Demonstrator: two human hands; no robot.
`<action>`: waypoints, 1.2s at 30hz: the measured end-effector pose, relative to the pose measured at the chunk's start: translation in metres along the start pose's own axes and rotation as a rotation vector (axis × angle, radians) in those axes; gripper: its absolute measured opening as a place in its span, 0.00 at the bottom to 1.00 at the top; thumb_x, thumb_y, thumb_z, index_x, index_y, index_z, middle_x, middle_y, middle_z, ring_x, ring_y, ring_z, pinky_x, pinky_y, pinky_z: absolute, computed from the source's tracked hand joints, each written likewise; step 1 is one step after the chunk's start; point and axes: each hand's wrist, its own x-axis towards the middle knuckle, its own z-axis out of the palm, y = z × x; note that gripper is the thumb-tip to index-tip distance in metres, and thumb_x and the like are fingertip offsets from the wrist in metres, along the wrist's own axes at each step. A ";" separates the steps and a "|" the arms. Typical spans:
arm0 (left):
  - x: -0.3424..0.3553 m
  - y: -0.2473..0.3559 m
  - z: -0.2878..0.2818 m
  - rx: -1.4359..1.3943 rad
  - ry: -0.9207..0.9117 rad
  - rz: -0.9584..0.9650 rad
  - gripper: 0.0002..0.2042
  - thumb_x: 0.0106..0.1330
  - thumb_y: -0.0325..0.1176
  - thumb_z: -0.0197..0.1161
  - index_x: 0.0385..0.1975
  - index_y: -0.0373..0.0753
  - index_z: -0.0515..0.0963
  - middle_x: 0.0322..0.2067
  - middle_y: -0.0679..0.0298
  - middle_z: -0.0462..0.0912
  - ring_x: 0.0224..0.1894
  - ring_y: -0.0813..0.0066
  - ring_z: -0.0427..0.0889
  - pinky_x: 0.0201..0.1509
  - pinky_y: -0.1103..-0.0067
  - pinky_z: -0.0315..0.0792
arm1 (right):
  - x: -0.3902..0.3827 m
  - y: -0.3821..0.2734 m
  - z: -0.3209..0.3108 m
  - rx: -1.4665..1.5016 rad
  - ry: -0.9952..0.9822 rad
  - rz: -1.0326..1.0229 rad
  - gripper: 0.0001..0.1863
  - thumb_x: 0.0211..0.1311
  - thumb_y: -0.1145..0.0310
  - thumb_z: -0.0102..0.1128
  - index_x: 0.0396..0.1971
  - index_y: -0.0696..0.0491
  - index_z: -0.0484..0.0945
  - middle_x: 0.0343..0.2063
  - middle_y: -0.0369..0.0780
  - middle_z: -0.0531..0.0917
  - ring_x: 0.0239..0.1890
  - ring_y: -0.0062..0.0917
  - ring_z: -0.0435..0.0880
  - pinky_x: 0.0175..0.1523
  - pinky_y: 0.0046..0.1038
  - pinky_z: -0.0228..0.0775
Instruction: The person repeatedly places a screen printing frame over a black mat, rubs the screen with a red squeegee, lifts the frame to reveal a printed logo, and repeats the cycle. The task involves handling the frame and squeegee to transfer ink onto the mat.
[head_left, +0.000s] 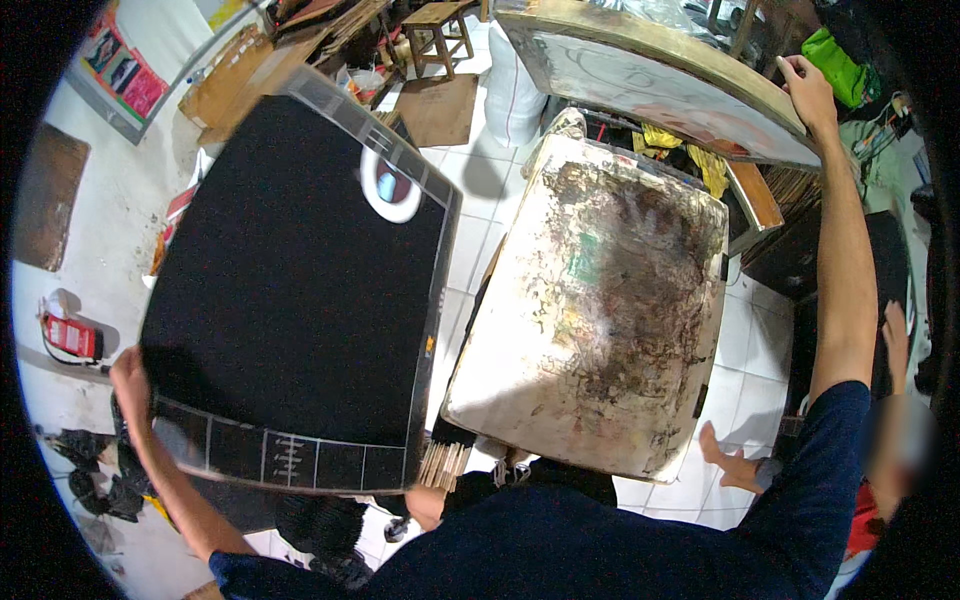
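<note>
My left hand (131, 388) grips the left edge of a large black panel (290, 270), which is tilted and slightly blurred. Clear strips marked with white lines border its far and near ends, and a white ring-shaped spot shows near its far right corner. At the upper right, my raised right hand (805, 92) is closed at the end of a wooden-framed screen (660, 70), tipped up with its pale, smeared face toward me. Between my arms lies a flat whitish board (590, 310), heavily stained brown and black, with a green patch.
A wooden stool (436, 30), a brown sheet (436, 108) and a white sack (515, 100) stand beyond on the tiled floor. To the left is a red fire extinguisher (72, 338). Another person's bare foot (735, 468) and hand (895, 335) appear at right.
</note>
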 end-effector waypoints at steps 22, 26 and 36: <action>-0.275 0.224 0.413 -0.723 -0.473 0.000 0.20 0.80 0.40 0.53 0.35 0.26 0.80 0.28 0.61 0.82 0.33 0.75 0.74 0.37 0.71 0.70 | -0.062 -0.044 -0.013 0.073 0.179 0.025 0.19 0.61 0.53 0.61 0.38 0.53 0.86 0.40 0.50 0.88 0.46 0.48 0.86 0.53 0.44 0.78; -0.294 0.262 0.424 -0.803 -0.651 -0.058 0.25 0.70 0.49 0.69 0.35 0.25 0.79 0.22 0.65 0.77 0.26 0.77 0.70 0.31 0.75 0.69 | -0.069 -0.062 -0.024 0.063 0.151 0.074 0.20 0.60 0.51 0.60 0.38 0.54 0.86 0.40 0.51 0.88 0.46 0.48 0.86 0.53 0.43 0.78; -0.314 0.284 0.400 -0.408 -0.674 -0.065 0.27 0.53 0.47 0.83 0.34 0.29 0.78 0.22 0.63 0.78 0.25 0.69 0.75 0.35 0.69 0.74 | -0.044 -0.064 -0.028 0.031 0.079 0.102 0.24 0.59 0.48 0.61 0.43 0.53 0.87 0.46 0.51 0.87 0.51 0.47 0.86 0.56 0.43 0.77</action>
